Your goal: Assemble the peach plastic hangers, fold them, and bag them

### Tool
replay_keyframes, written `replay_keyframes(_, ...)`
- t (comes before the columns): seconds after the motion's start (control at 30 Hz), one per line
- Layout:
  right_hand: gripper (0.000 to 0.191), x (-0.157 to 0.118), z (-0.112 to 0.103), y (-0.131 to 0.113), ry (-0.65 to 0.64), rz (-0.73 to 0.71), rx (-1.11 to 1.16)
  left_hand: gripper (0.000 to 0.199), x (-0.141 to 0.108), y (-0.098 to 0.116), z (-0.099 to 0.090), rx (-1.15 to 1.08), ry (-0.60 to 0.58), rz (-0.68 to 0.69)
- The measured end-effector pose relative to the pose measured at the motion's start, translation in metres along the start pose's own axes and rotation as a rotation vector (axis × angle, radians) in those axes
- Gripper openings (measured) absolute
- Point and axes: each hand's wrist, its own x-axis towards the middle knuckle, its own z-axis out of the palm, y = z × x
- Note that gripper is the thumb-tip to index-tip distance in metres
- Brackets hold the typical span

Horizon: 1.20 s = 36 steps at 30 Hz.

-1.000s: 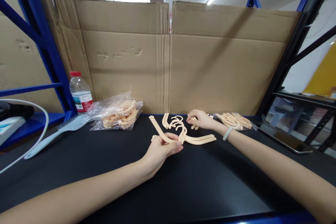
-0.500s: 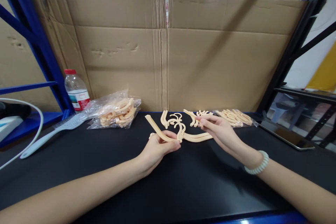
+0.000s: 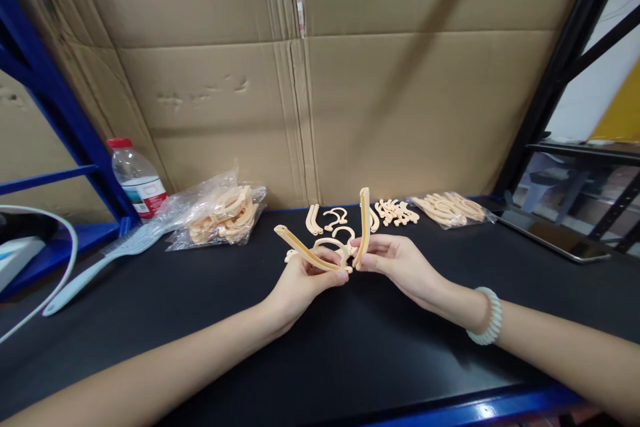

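No legible text, bottle label point(image 3: 144, 196) well left of the fingers point(image 3: 334, 277), print too small to read

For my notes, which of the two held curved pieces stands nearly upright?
The curved piece in the right hand stands nearly upright; the left hand holds the other piece at a slant.
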Motion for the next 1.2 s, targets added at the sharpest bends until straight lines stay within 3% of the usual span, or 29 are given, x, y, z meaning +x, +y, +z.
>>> replay_keyframes(0.47,0.018,-0.004,0.006,-0.004,-0.129,-0.127,-0.115,0.012,-0.002,0.002,0.002,0.098,-0.026,0.02)
replay_keyframes(0.93,0.015,-0.01,0.016,-0.003,-0.117,-0.106,-0.092,0.011,-0.004,0.001,0.003,0.069,0.007,0.026)
replay_keyframes(1.2,0.01,-0.011,0.017,-0.001,-0.064,-0.138,-0.174,0.016,-0.006,0.003,0.008,0.048,0.099,-0.024)
